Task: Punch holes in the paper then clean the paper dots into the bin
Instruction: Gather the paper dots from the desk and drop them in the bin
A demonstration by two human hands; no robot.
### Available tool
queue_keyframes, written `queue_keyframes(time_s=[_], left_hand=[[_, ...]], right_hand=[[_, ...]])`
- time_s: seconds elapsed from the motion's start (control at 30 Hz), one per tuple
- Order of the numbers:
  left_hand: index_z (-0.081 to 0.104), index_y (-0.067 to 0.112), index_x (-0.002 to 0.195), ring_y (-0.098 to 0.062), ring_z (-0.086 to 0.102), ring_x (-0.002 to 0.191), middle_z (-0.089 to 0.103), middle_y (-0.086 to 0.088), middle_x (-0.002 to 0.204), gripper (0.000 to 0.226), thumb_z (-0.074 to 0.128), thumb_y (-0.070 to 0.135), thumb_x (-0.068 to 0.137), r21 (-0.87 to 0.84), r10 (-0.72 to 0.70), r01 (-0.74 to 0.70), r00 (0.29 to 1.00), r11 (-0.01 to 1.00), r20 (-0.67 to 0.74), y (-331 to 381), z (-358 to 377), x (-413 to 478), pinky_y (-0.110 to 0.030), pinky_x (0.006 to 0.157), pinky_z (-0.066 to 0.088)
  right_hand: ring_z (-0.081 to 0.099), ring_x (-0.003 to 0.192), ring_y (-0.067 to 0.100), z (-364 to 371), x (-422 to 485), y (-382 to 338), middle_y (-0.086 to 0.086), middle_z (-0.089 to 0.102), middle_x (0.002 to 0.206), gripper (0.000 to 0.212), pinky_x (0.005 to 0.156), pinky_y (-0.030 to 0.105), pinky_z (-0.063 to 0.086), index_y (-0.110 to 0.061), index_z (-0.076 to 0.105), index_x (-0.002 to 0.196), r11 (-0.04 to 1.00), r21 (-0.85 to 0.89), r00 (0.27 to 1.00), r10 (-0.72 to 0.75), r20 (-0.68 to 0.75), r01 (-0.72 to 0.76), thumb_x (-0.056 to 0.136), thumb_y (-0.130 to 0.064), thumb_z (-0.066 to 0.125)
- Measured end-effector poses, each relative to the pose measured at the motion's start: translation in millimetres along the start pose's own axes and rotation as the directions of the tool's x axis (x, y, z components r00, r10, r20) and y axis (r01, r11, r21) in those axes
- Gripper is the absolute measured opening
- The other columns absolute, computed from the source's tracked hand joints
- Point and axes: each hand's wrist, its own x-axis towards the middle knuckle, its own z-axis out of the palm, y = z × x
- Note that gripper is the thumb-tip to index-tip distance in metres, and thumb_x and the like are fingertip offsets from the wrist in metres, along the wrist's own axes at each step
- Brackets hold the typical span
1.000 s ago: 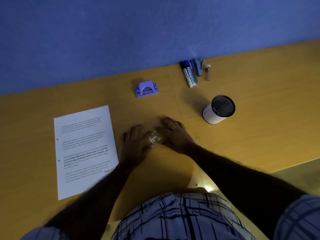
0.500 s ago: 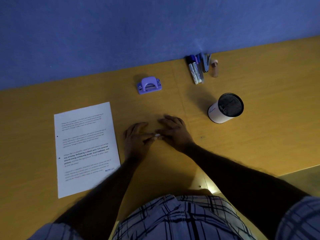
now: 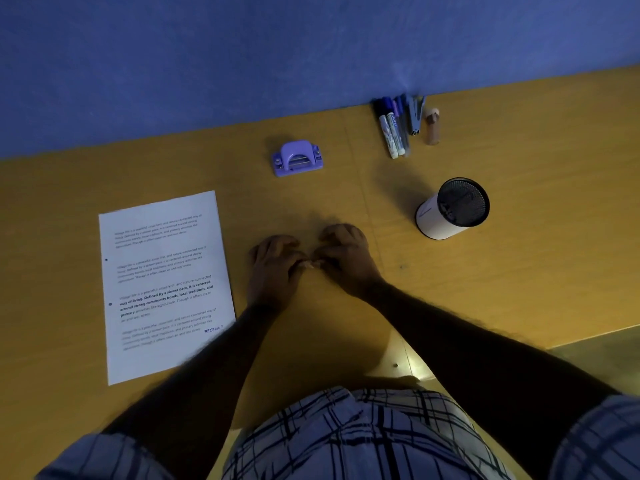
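Observation:
A printed white paper (image 3: 162,285) with two punched holes along its left side lies flat on the yellow desk (image 3: 519,271). The purple hole punch (image 3: 298,158) sits behind, near the blue wall. A small white bin (image 3: 436,220) with a black mesh inside stands tilted at the right. My left hand (image 3: 273,268) and my right hand (image 3: 346,258) rest on the desk side by side, fingers curled, thumbs meeting. Between them they pinch a small heap of white paper dots (image 3: 309,264), mostly hidden by the fingers.
Several markers (image 3: 393,133), a blue stapler (image 3: 415,114) and a small tan bottle (image 3: 433,126) lie against the wall at the back right. The desk's front edge runs just below my forearms, with a corner at the lower right.
My hands slid together over the scattered dots and closed the gap. Their fingers, flat before, have curled in, and the dots are now nearly covered.

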Motion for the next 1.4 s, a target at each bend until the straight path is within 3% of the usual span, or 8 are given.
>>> queue_keyframes(time_s=[0.3,0.5,0.63,0.77,0.87,1.0,1.27,1.4], left_hand=[[0.067,0.014,0.096,-0.027,0.042,0.121,0.055,-0.004,0.12,0.021,0.055,0.03,0.093,0.088,0.046,-0.052,0.996,0.995,0.073,1,0,6,-0.044,0.101,0.031],[0.068,0.005,0.095,-0.02,0.056,0.096,0.064,-0.011,0.103,0.01,0.062,0.011,0.09,-0.237,-0.095,0.093,0.995,0.967,0.001,9,-10,13,-0.023,0.083,0.04],[0.07,0.014,0.093,0.004,0.058,0.075,0.067,0.006,0.086,0.011,0.059,0.017,0.094,-0.488,-0.234,0.245,0.969,0.838,0.084,23,-26,14,-0.002,0.068,0.04],[0.07,0.027,0.079,0.005,0.062,0.057,0.071,0.013,0.064,0.021,0.061,0.015,0.093,-0.69,-0.289,0.33,0.94,0.644,0.179,44,-33,20,-0.01,0.055,0.047],[0.074,0.026,0.077,-0.005,0.064,0.055,0.074,0.004,0.065,0.021,0.064,0.013,0.091,-0.763,-0.291,0.349,0.932,0.544,0.219,59,-34,30,-0.017,0.053,0.051],[0.077,0.023,0.083,-0.019,0.072,0.076,0.077,-0.006,0.08,0.01,0.069,0.019,0.087,-0.773,-0.235,0.344,0.938,0.533,0.256,79,-35,48,-0.029,0.064,0.059],[0.073,0.001,0.097,-0.016,0.074,0.074,0.075,-0.001,0.076,0.014,0.071,0.006,0.084,-0.759,-0.078,0.247,0.965,0.602,0.252,163,-20,99,-0.026,0.066,0.06],[0.074,0.002,0.1,0.007,0.067,0.068,0.074,0.003,0.083,0.019,0.074,0.008,0.082,-0.653,0.075,0.055,0.983,0.756,0.169,205,-9,124,-0.008,0.062,0.051]], right_hand=[[0.041,0.112,0.031,5,0,-16,0.011,0.045,0.124,0.023,0.092,0.046,0.034,-0.012,0.06,0.106,0.979,-0.195,0.987,0.091,0.134,-0.063,0.095,-0.03,0.051],[0.049,0.098,0.023,-12,8,-17,0.013,0.055,0.11,0.015,0.084,0.037,0.04,-0.007,0.061,0.1,0.964,0.102,0.955,0.224,0.196,-0.247,0.095,-0.017,0.052],[0.055,0.073,0.013,-36,7,-28,0.004,0.061,0.079,0.017,0.071,0.035,0.043,-0.001,0.065,0.087,0.736,0.523,0.903,0.366,0.226,-0.429,0.096,-0.009,0.053],[0.06,0.062,0.005,-54,-3,-40,0.006,0.064,0.077,0.017,0.06,0.019,0.048,0.0,0.066,0.091,0.47,0.748,0.869,0.398,0.295,-0.469,0.097,-0.004,0.052],[0.055,0.071,0.013,-69,-10,-39,0.01,0.061,0.081,0.016,0.065,0.024,0.044,0.003,0.064,0.098,0.339,0.826,0.862,0.409,0.301,-0.449,0.098,-0.006,0.051],[0.055,0.071,0.014,-96,-18,-29,0.009,0.062,0.079,0.016,0.066,0.025,0.043,0.0,0.065,0.096,0.353,0.85,0.881,0.41,0.237,-0.392,0.099,-0.007,0.051],[0.06,0.07,0.01,-163,-40,17,0.005,0.067,0.076,0.019,0.063,0.022,0.047,-0.009,0.07,0.085,0.475,0.823,0.861,0.508,0.033,-0.312,0.097,-0.01,0.055],[0.063,0.074,0.021,-186,-45,50,0.016,0.069,0.078,0.015,0.071,0.034,0.051,-0.003,0.07,0.082,0.469,0.828,0.762,0.643,-0.081,-0.308,0.094,-0.005,0.06]])
